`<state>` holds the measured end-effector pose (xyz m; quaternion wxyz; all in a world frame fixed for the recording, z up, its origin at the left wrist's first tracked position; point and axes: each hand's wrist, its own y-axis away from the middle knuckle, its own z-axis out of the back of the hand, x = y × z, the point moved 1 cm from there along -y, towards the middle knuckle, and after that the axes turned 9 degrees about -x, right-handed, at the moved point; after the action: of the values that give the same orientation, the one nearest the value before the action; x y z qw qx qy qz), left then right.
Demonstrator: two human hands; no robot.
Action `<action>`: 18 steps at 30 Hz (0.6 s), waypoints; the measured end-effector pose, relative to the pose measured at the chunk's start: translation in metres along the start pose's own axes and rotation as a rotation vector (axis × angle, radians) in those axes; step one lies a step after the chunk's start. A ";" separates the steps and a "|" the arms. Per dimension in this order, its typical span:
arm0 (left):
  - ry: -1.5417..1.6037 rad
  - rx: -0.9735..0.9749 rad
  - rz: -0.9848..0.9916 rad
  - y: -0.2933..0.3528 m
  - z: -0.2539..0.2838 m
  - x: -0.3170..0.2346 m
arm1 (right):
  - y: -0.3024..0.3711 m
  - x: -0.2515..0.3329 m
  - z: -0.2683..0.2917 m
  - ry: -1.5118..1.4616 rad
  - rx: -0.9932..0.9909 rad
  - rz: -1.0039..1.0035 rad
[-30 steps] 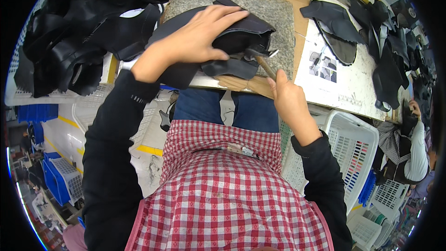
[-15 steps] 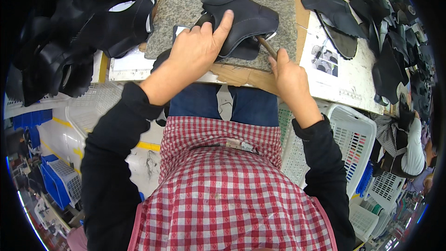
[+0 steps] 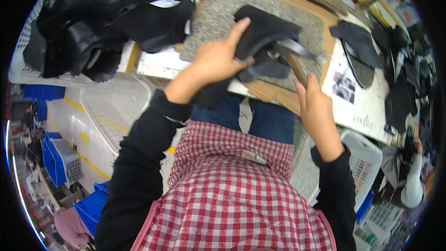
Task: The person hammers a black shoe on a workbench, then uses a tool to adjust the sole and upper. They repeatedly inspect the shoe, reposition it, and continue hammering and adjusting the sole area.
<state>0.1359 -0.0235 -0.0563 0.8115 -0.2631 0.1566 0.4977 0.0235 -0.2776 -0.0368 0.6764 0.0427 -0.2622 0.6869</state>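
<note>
A black leather shoe upper (image 3: 267,27) lies over a rough grey stone slab (image 3: 214,11) on the workbench. My left hand (image 3: 218,60) grips its near left side, index finger stretched over the top and thumb at the lower edge. My right hand (image 3: 319,111) is closed round the wooden handle of a hammer (image 3: 296,67). The hammer's metal head, smeared by motion, is at the right opening of the upper. I cannot tell whether they touch.
A pile of black uppers (image 3: 88,32) fills the left of the bench. More black leather pieces (image 3: 357,42) lie at the right beside a printed sheet (image 3: 343,86). White plastic baskets (image 3: 116,107) stand below, left and right (image 3: 364,162). At far right, another person's sleeve (image 3: 412,186) shows.
The hammer head has come out of the upper and now shows at its right side. My left hand has tilted the upper, with the thumb now visible. The whole view has shifted.
</note>
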 end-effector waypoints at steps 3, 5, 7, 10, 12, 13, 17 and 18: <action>0.041 -0.054 0.012 0.015 -0.003 -0.014 | 0.006 0.006 -0.012 -0.067 0.242 0.142; 0.000 -0.115 -0.001 0.011 0.001 -0.024 | 0.005 0.008 -0.009 -0.082 0.214 0.118; -0.045 -0.112 -0.087 -0.017 0.019 -0.031 | 0.002 0.009 0.003 -0.144 0.245 0.045; -0.258 -0.556 -0.199 -0.119 0.076 -0.029 | -0.008 0.005 0.021 -0.214 0.259 -0.203; -0.375 -0.718 -0.183 -0.196 0.126 -0.020 | -0.015 0.002 0.024 -0.326 0.155 -0.151; -0.366 -0.809 -0.129 -0.224 0.149 -0.016 | -0.017 0.000 0.022 -0.349 0.125 -0.085; -0.274 -0.713 -0.420 -0.193 0.191 0.001 | -0.004 -0.011 0.007 -0.330 0.225 -0.122; -0.220 -0.625 -0.314 -0.157 0.185 0.009 | 0.002 -0.013 0.003 -0.335 0.254 -0.140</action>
<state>0.2786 0.0332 0.1317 0.7703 -0.4643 -0.1335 0.4163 0.0214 -0.2909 -0.0403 0.6587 0.2590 -0.2787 0.6492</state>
